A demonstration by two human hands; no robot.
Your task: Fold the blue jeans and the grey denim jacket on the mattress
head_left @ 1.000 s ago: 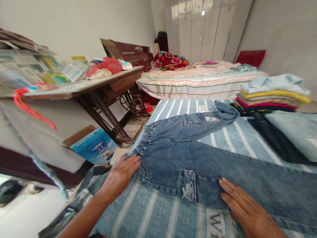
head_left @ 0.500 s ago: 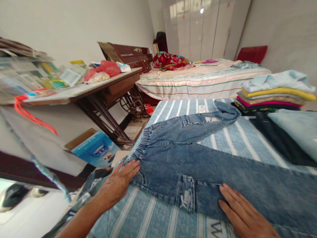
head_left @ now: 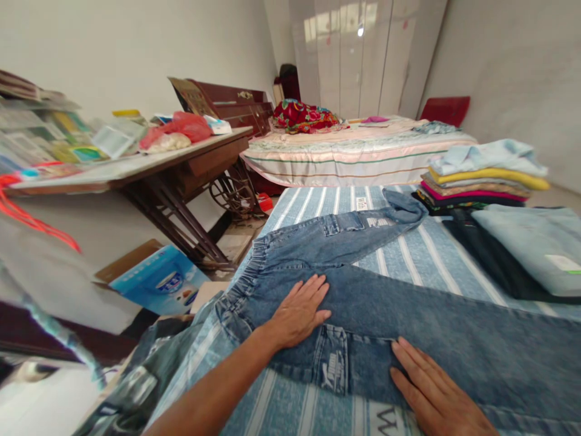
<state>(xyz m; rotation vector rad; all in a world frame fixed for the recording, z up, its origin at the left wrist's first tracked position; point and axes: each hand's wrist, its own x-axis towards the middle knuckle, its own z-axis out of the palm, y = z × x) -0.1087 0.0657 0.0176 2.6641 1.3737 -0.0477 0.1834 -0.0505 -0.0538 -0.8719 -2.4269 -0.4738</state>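
The blue jeans [head_left: 394, 309] lay spread on the striped cloth [head_left: 281, 409], directly in front of the person. The left forearm slanted up and rightward from the bottom edge, its hand [head_left: 299, 312] palm down; the right hand [head_left: 433, 384] came in from the lower right, fingers angled away and leftward. Both were open and flat, gripping nothing: the left pressed on the upper part of the near leg, its thumb spread, the right beside the cargo pocket [head_left: 336, 360]. The waistband [head_left: 245, 272] faced left; the long axis ran rightward, the near leg leaving the view, the far one slanting away to a bunched end. Beyond, at right, stood stacked folded clothes [head_left: 481, 175].
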